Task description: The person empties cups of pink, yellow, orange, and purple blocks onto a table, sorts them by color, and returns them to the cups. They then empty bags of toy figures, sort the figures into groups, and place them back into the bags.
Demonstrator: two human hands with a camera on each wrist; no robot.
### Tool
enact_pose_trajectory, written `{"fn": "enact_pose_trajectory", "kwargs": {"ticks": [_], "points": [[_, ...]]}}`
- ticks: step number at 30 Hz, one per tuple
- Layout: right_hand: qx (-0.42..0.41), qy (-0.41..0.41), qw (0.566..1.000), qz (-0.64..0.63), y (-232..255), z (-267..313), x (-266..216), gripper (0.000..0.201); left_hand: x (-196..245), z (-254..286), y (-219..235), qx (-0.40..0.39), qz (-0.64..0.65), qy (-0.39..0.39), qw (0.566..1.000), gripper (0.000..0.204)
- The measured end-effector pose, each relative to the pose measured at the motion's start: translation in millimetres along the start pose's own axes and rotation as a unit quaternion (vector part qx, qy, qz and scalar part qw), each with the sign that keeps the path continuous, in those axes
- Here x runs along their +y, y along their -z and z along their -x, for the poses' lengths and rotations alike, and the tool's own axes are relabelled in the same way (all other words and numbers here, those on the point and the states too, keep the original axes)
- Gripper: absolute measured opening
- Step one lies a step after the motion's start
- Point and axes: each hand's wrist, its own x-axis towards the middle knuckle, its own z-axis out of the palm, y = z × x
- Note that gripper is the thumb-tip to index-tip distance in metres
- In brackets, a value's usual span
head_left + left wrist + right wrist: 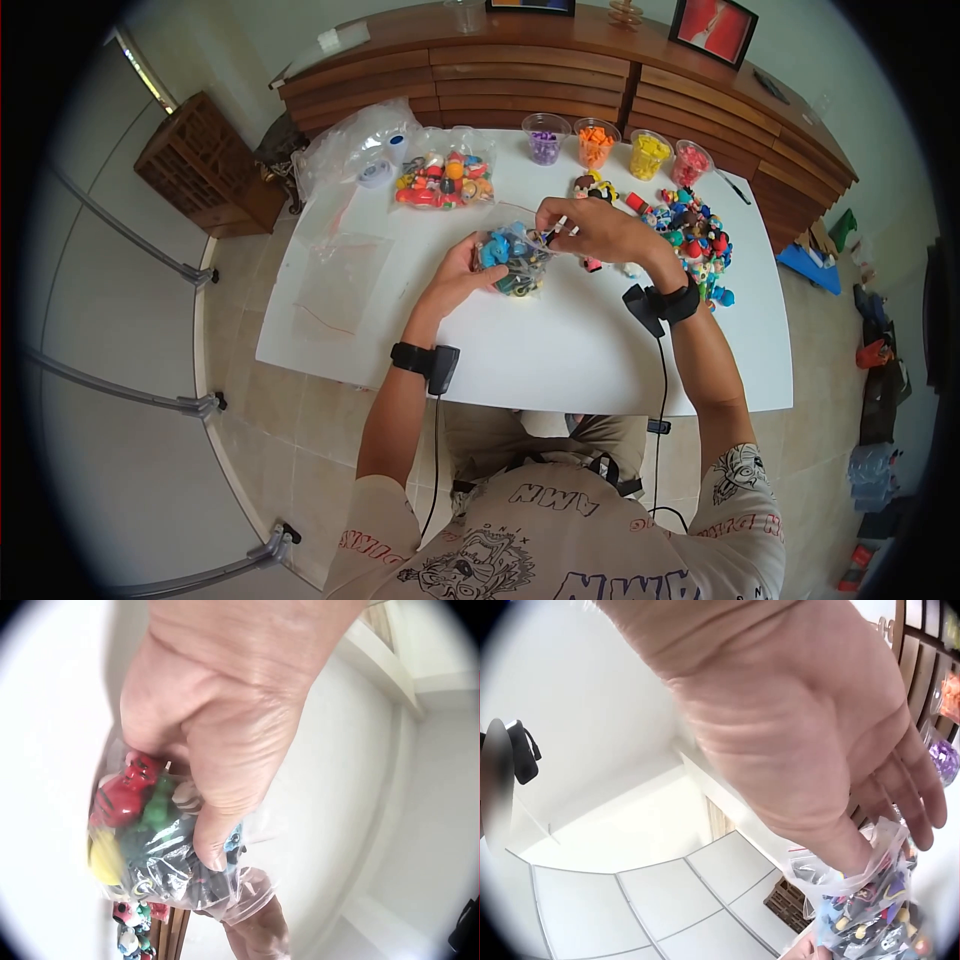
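A clear plastic bag of small toy figures [517, 262] is held above the white table by the left hand [462, 275], its thumb across the front. In the left wrist view the left hand [225, 712] grips the bag [161, 847], where red, green and yellow pieces show through. The right hand [600, 232] is at the bag's top right edge. The right wrist view shows the right hand [802, 727] with its thumb and index finger pinching the bag's opening [889, 838], the other fingers extended.
Loose figures [700, 240] lie in a pile on the table [600, 350] at right. Behind stand cups of purple [546, 146], orange [595, 148], yellow and red pieces. A filled bag [445, 185] and empty plastic bags [345, 285] lie at left.
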Motion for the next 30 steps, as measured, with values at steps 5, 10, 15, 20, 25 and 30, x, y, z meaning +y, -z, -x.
{"fn": "enact_pose_trajectory", "kwargs": {"ticks": [5, 10, 15, 20, 25, 30], "points": [[-0.019, -0.044, 0.999, 0.026, -6, 5, -2, 0.033, 5, 2, -1, -0.002, -0.013, 0.018, 1.000, 0.061], [0.077, 0.055, 0.994, 0.048, -9, 6, 12, 0.032, -1, 1, 1, -0.007, 0.000, 0.000, 1.000, 0.063], [0.124, -0.011, 0.981, -0.150, -15, 10, 15, 0.033, 5, 3, -2, -0.004, 0.002, 0.005, 1.000, 0.065], [0.177, -0.027, 0.961, -0.212, -37, 6, 23, 0.031, 5, 5, -5, -0.003, 0.020, 0.007, 1.000, 0.066], [0.239, -0.010, 0.951, -0.194, -65, 4, 10, 0.034, 0, 5, -2, 0.009, 0.016, 0.009, 1.000, 0.066], [0.338, 0.023, 0.934, -0.117, -70, 7, -4, 0.031, -2, 5, -3, 0.013, 0.024, -0.023, 0.999, 0.066]]}}
